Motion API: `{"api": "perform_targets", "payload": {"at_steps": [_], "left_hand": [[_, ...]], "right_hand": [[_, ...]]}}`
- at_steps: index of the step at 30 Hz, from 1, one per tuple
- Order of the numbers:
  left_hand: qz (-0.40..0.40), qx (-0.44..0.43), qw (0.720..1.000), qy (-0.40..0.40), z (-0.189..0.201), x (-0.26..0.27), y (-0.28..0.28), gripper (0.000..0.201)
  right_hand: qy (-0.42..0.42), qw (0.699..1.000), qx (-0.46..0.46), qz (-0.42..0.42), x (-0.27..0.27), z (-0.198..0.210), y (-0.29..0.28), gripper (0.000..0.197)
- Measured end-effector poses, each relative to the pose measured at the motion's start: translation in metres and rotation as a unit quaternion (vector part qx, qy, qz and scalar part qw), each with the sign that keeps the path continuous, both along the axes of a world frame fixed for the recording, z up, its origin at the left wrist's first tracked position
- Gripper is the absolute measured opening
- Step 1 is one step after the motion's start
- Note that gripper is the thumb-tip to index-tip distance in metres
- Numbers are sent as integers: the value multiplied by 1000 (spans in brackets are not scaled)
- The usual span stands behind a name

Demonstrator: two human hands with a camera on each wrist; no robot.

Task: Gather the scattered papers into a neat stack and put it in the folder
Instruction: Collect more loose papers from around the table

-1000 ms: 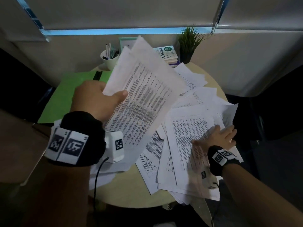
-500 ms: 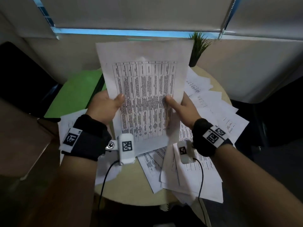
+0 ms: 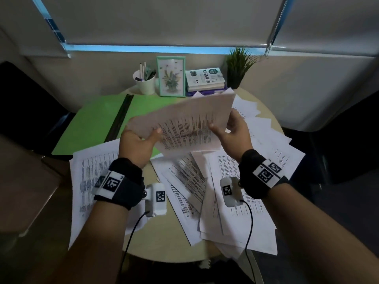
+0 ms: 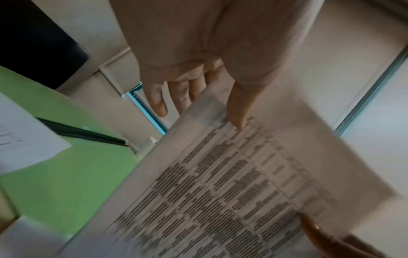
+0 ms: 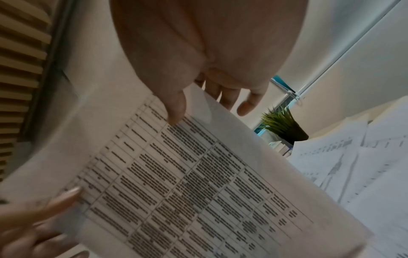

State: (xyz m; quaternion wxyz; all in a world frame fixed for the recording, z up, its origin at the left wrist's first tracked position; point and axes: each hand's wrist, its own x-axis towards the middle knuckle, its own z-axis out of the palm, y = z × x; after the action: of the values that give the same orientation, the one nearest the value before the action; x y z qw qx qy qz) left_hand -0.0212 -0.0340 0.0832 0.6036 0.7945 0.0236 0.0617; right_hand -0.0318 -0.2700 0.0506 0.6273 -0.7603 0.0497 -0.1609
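Note:
Both hands hold a thin bundle of printed papers (image 3: 184,121) in the air above the round table, tilted nearly flat. My left hand (image 3: 141,138) pinches its left edge, thumb on top (image 4: 237,108) and fingers beneath. My right hand (image 3: 229,130) pinches the right edge the same way, thumb on the print (image 5: 176,108). The bundle shows in the wrist views as blurred tables of text (image 4: 220,192) (image 5: 187,183). Scattered sheets (image 3: 235,191) cover the table's right and front. An open green folder (image 3: 96,119) lies at the left, partly under a sheet (image 3: 90,171).
At the table's back stand a white cup of pens (image 3: 145,80), a framed flower picture (image 3: 171,76), a stack of books (image 3: 205,78) and a small potted plant (image 3: 238,66). A brown surface (image 3: 24,181) adjoins the table on the left. Dark chairs flank the table.
My right hand left the sheets on the table and took the bundle's right edge. The bundle then tipped from upright toward flat and came lower.

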Motion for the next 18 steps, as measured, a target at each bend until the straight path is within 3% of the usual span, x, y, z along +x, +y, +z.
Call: {"api": "perform_targets", "payload": {"at_steps": [4, 6, 11, 14, 18], "left_hand": [[-26, 24, 999, 10, -9, 2, -8, 14], [-14, 54, 998, -10, -1, 1, -13, 16], [17, 25, 999, -35, 13, 9, -20, 19], [2, 62, 998, 20, -10, 12, -19, 27], [-18, 155, 981, 115, -50, -8, -12, 29]], "right_hand": [[27, 999, -45, -17, -4, -3, -6, 9], [20, 998, -51, -21, -3, 3, -6, 12], [-2, 998, -45, -47, 2, 12, -5, 17], [76, 991, -112, -5, 2, -7, -7, 29], [123, 981, -150, -11, -8, -41, -4, 23]]}}
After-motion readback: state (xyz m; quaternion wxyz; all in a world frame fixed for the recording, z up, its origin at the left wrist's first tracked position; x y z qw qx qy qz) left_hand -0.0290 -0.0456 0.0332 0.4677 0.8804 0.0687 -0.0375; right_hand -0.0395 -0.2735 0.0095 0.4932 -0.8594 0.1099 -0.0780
